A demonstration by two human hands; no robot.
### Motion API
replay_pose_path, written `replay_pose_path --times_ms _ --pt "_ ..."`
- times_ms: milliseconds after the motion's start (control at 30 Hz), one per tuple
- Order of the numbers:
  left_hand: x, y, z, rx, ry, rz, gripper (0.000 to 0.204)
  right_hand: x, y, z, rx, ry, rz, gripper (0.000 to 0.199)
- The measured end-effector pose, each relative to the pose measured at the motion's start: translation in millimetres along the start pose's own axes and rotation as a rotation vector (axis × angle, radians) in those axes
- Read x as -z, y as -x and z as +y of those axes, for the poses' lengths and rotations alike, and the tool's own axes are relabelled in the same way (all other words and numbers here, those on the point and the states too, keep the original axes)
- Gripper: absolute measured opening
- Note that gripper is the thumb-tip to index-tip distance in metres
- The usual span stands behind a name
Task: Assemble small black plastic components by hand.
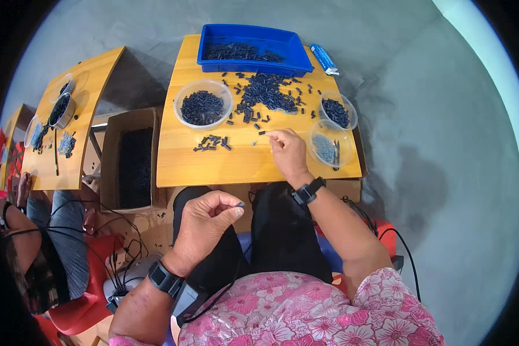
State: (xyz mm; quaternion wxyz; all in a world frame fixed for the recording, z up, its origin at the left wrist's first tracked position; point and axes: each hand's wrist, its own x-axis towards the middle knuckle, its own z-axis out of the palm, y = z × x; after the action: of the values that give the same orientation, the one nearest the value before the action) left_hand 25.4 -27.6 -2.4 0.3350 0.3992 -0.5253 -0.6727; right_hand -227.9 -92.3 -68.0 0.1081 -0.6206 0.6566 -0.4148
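My left hand [205, 222] hangs above my lap, short of the table edge, thumb and forefinger pinched on a small black piece [240, 204]. Over the table, my right hand [288, 153] has its fingertips closed at the end of a short black cylindrical piece [262, 132]. Close by lies a tiny grey part [254, 143]. Beyond the right hand spreads a loose pile of similar black pieces [265, 89]. A smaller group of black pieces [212, 143] lies to its left. Right of this hand stands a clear tub of small grey-blue parts [325, 149], with a dark slim tool [336, 153] in it.
A blue tray [297, 52] with black pieces sits at the table's far edge, near a blue-and-white box [324, 59]. Clear tubs of black pieces stand left [228, 104] and right [352, 112]. A cardboard box [114, 155] stands between the tables. Another person [69, 242] sits at left.
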Motion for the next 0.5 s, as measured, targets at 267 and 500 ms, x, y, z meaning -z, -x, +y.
replay_pose_path --times_ms 267,500 --pt "5.8 1.6 7.8 0.084 -0.027 -0.062 0.006 -24.9 -29.7 31.3 0.012 0.166 0.100 0.014" --pt "7.3 0.0 5.7 0.071 -0.020 -0.076 0.006 -33.7 -44.1 50.3 -0.006 0.220 0.148 0.015"
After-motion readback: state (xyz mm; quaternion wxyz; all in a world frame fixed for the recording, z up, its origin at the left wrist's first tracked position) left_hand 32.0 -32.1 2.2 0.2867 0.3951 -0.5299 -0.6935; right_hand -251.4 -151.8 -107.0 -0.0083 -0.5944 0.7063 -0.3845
